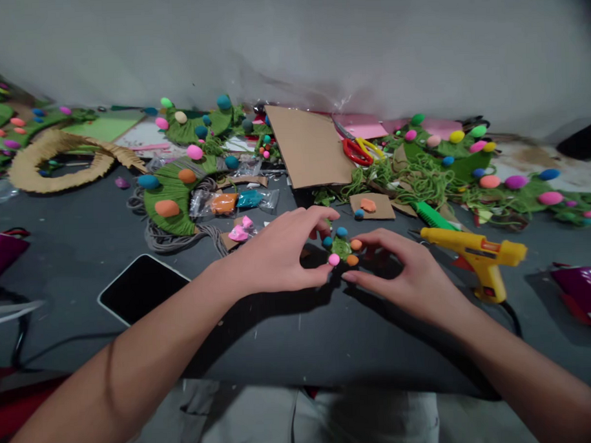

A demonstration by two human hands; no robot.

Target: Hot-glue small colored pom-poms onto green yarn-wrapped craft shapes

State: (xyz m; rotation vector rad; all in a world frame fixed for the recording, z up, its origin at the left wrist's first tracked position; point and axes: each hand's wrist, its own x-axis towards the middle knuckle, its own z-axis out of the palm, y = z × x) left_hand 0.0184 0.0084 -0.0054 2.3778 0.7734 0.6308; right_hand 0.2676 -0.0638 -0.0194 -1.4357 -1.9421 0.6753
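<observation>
A small green ornament (342, 248), ringed with blue, pink and orange balls, is between my two hands near the middle of the dark table. My left hand (289, 251) curls round its left side, the thumb by the pink ball and the bent fingers by the blue ones. On the other side, my right hand (406, 263) has its fingertips at the orange balls, with the thumb just below them. The ornament's underside is hidden. To the right of my right hand lies a yellow glue gun (475, 244).
A phone (143, 288) lies by my left forearm. Behind are a yarn-wrapped crescent (169, 203), a cardboard sheet (312, 146), red-handled scissors (357, 151), green yarn (423, 185) and a straw-coloured ring (56, 181). Purple objects (582, 295) sit at both sides.
</observation>
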